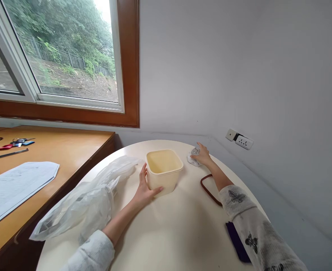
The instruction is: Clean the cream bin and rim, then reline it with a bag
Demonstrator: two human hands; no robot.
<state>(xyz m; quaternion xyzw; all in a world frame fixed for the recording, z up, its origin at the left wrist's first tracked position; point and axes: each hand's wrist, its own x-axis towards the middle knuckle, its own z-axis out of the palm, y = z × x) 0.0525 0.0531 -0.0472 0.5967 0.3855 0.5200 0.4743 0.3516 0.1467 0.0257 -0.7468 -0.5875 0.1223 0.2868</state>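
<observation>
A cream square plastic container (164,171) with an open top stands upright on the round table. My left hand (145,190) grips its near left side, thumb across the front and fingers along the left wall. To the right of the container, my right hand (202,155) has its fingers curled around a small crumpled whitish wad (193,156), perhaps clear plastic or paper. The forefinger points up and away from it. Beneath my right forearm lies a reddish-brown loop (209,190), partly hidden by the sleeve.
A crumpled clear plastic bag (92,203) spreads over the left of the white round table (166,233). A dark purple strip (237,242) lies by my right sleeve. Papers (19,184) and keys (18,142) rest on the wooden desk (78,145). Wall sockets (244,142) sit behind.
</observation>
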